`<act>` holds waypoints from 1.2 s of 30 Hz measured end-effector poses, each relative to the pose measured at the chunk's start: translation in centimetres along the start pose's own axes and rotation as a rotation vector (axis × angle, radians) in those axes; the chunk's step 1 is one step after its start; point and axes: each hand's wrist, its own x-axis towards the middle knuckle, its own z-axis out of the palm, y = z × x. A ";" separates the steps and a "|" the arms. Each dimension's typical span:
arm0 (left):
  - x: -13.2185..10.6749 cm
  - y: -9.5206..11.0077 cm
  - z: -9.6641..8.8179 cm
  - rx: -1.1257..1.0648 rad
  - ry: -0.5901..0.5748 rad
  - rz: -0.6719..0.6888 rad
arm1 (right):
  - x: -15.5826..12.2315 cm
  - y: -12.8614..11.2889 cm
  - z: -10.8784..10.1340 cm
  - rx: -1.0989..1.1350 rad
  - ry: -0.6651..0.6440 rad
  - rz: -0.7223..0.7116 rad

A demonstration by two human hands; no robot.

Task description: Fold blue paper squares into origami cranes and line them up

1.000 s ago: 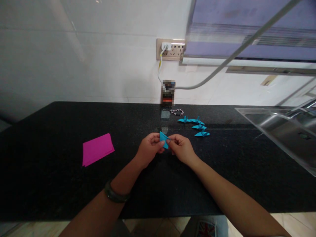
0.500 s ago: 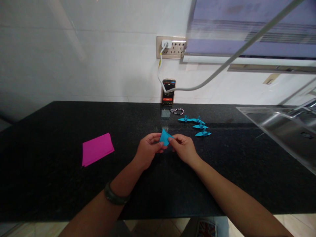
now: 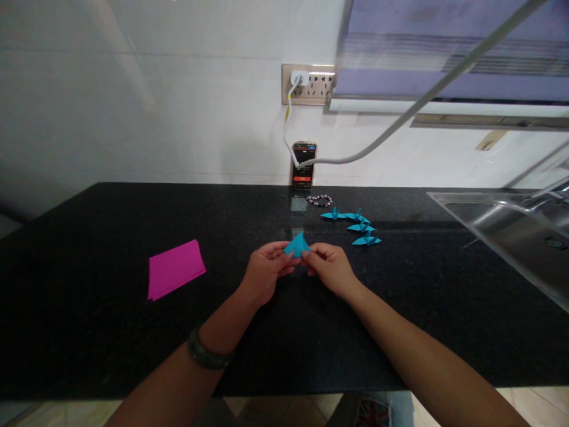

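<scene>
A small folded piece of blue paper (image 3: 297,245) is pinched between both hands just above the black counter (image 3: 89,332). My left hand (image 3: 265,271) grips its left side with fingers curled. On the right side, my right hand (image 3: 329,268) holds it by thumb and forefinger. The paper forms a triangle with its point up. Three finished blue paper cranes (image 3: 361,228) lie on the counter a little beyond my right hand.
A stack of magenta paper (image 3: 175,268) lies to the left. A phone (image 3: 303,164) leans on the wall, plugged by cable into a socket (image 3: 307,86); a bead bracelet (image 3: 319,200) lies beside it. A steel sink (image 3: 515,228) is at the right.
The blue paper has been turned in my fingers, from a point hanging down to a triangle pointing up. Both hands stayed in place.
</scene>
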 end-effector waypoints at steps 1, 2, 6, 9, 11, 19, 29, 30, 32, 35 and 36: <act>0.0 0.0 0.0 -0.001 -0.005 -0.001 | 0.0 0.0 0.0 0.001 -0.004 -0.003; 0.0 -0.1 0.0 -0.002 -0.009 -0.002 | 0.0 0.0 -0.1 0.000 -0.005 -0.010; 0.1 -0.2 -0.1 0.003 -0.035 -0.009 | 0.2 0.1 -0.2 0.001 0.060 -0.080; 0.1 -0.3 0.0 0.013 -0.061 -0.031 | 0.3 0.1 -0.5 -0.023 0.094 -0.126; 0.1 -0.3 0.0 0.013 -0.069 -0.048 | 0.3 -0.1 -0.7 -0.029 0.074 -0.136; 0.2 -0.3 0.0 0.025 -0.071 -0.101 | 0.2 -0.5 -1.0 0.019 0.003 -0.096; 0.2 -0.4 0.0 0.067 -0.067 -0.094 | 0.4 -0.2 -1.2 0.014 -0.038 -0.097; 0.2 -0.5 0.0 0.076 -0.068 -0.093 | 0.3 -0.3 -1.3 0.007 -0.037 -0.094; 0.2 -0.5 -0.1 0.101 -0.071 -0.079 | 0.3 -0.3 -1.3 -0.018 -0.028 -0.094; 0.2 -0.4 -0.1 0.159 -0.075 -0.048 | 0.4 -0.1 -1.4 -0.037 -0.013 -0.127; 0.1 -0.4 -0.1 0.179 -0.081 -0.039 | 0.5 -0.1 -1.4 -0.023 -0.016 -0.141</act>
